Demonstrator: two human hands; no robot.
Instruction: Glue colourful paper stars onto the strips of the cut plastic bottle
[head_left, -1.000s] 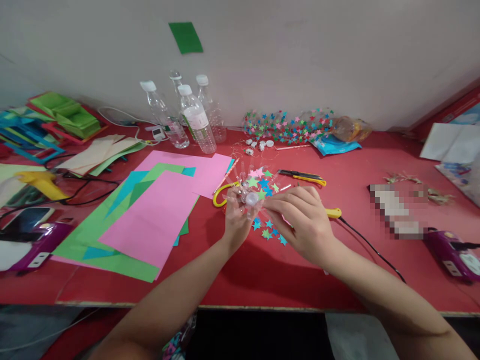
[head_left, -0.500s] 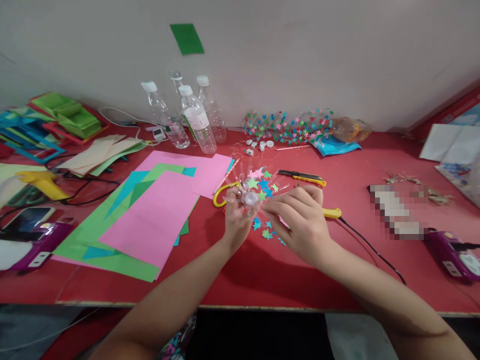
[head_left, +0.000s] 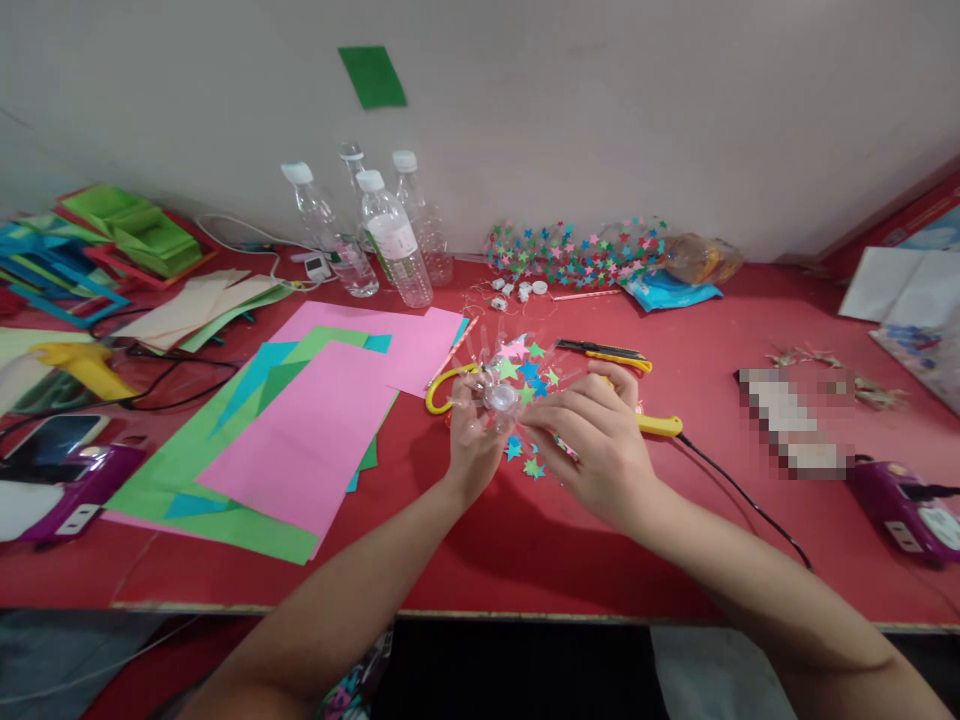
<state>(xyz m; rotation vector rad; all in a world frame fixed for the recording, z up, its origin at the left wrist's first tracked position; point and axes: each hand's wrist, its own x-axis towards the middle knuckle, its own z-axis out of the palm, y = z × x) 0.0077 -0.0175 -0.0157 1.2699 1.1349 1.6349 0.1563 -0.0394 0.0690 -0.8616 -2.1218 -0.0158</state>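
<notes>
My left hand point(head_left: 475, 430) is closed around a clear plastic bottle top point(head_left: 501, 397) cut into thin strips that fan outward, its round mouth facing me. My right hand point(head_left: 596, 430) is closed at the right side of the bottle top, thumb and fingertips pinched near its strips. Whether a strip or something smaller lies in that pinch is hidden. Around and behind the strips are pink, green and blue paper stars point(head_left: 534, 370), with a few more stars point(head_left: 533, 467) below on the red table. Scissors with yellow handles point(head_left: 441, 392) lie partly behind my left hand.
A yellow-handled tool with a black cord point(head_left: 660, 426) and a utility knife point(head_left: 606, 354) lie to the right. Coloured paper sheets point(head_left: 300, 430) spread leftward. Plastic bottles point(head_left: 396, 240) stand by the wall, beside a star-covered bottle point(head_left: 577, 253) on its side.
My right hand has shifted slightly left, closer to the bottle top, uncovering more of the yellow-handled tool. My left hand keeps its hold with barely any movement.
</notes>
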